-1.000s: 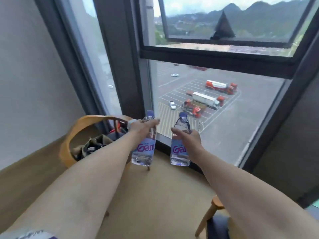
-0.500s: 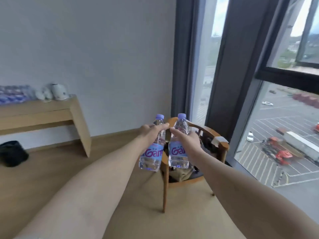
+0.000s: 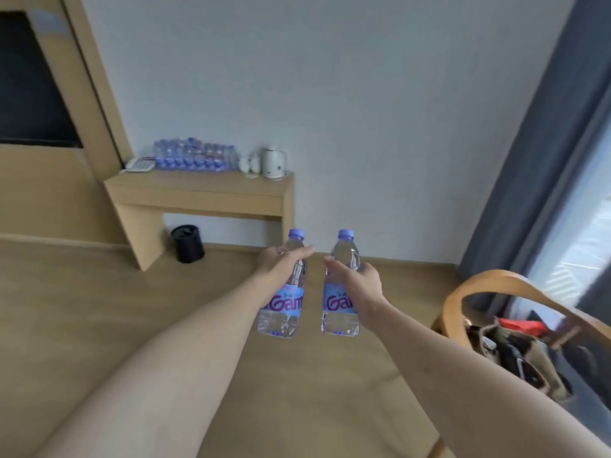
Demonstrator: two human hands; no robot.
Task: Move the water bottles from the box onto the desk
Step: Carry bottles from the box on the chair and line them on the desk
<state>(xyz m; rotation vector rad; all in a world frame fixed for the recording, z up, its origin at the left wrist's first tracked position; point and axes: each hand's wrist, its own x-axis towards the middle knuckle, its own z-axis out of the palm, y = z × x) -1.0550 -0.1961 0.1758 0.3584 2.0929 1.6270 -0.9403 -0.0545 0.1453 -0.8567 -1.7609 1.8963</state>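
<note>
Each hand, left hand (image 3: 281,263) and right hand (image 3: 358,281), has fingers curled round a bottle's upper body, left bottle (image 3: 283,294) and right bottle (image 3: 340,292), well short of the desk (image 3: 198,193) (rows already there), so a loosened grip risks a drop, or crowding topples them.

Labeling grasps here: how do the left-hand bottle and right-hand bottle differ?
The left-hand bottle tilts, base swung leftward; the right-hand bottle hangs nearly upright. The left hand wraps over its bottle's neck and hides it; the right hand grips lower and leaves the neck clear. Both have purple caps, blue labels, and are off the desk.
</note>
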